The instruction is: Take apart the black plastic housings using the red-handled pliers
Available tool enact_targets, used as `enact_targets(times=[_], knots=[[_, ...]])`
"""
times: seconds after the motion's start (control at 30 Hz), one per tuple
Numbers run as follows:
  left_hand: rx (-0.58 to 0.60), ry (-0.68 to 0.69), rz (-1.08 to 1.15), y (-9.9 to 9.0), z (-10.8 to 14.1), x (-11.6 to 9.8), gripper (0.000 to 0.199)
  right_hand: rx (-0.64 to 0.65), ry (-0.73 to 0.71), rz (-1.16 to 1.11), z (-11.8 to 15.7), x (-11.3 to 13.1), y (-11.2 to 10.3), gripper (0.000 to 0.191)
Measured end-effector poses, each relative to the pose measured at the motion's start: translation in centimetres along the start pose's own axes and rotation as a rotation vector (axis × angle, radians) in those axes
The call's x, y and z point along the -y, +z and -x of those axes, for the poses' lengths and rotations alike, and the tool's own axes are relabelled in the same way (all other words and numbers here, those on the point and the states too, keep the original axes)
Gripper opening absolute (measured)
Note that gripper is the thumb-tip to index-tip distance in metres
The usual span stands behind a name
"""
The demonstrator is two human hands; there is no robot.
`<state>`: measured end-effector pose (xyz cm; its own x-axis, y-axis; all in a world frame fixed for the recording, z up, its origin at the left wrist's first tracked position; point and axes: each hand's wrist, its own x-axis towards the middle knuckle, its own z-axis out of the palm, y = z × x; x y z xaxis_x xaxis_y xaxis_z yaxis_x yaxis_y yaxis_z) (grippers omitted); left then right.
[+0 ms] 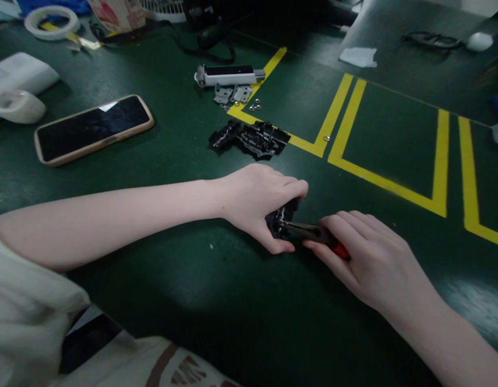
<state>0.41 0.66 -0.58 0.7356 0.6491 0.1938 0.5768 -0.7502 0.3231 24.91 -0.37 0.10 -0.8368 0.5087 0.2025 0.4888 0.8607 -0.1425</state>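
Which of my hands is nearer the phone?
Your left. The left hand, holding the black part, is right of the phone and closer to you; the right hand, holding the tool, is farther right.

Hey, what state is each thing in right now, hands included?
Left hand: closed around a black part
Right hand: closed on the pliers
Pliers: tip at the held part
Phone: face up, screen dark
Tape roll: lying flat
Black pieces: loose, clustered together
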Motion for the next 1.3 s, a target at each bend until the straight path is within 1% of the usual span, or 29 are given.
enact_targets(times=[0.33,0.63,1.03,1.3], knots=[[0.006,-0.005,0.013,0.0,0.0,0.0,0.059,0.002,-0.029,0.037,0.4,-0.8,-0.1,0.035],[0.007,-0.006,-0.031,-0.1,-0.1,-0.2,0.062,-0.010,-0.042,0.072,-0.1,-0.3,-0.1,0.035],[0.007,-0.006,-0.018,-0.1,-0.1,-0.1,0.061,0.020,-0.057,0.077,0.3,-1.0,-0.2,0.030],[0.020,0.012,-0.039,-0.1,-0.1,-0.1,0.063,-0.013,-0.061,0.095,0.0,-0.2,0.0,0.034]])
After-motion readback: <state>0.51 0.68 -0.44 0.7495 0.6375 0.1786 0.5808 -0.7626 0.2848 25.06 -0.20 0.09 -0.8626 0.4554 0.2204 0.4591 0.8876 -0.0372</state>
